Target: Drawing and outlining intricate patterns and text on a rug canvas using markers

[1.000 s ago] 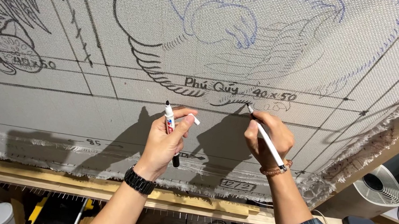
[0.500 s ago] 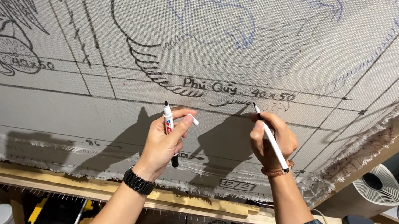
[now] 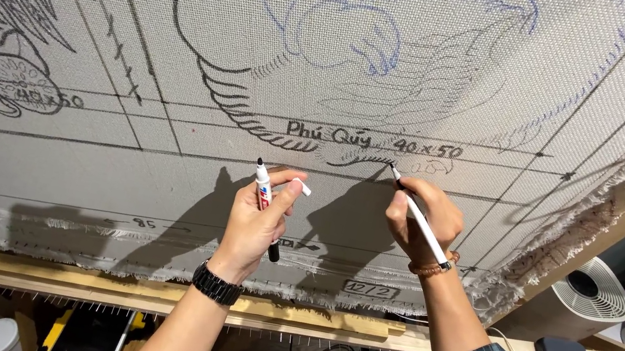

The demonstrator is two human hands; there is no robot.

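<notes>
Thin pen (image 3: pixel 418 218) in right hand (image 3: pixel 423 219) grip, tip on canvas (image 3: pixel 139 42); left hand (image 3: pixel 257 221) grips marker (image 3: pixel 267 206).

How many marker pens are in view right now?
2: a black-tipped marker held upright in the left hand, and a white pen in the right hand, tip on the canvas.

Bright, even light falls on the stretched canvas (image 3: pixel 75 159), with the focus sharp. Both hands throw dark shadows leftward; wide-angle bending shows at the edges.

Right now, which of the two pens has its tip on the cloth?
The slim white pen in the right hand; the left hand's thicker marker points up, clear of it.
</notes>
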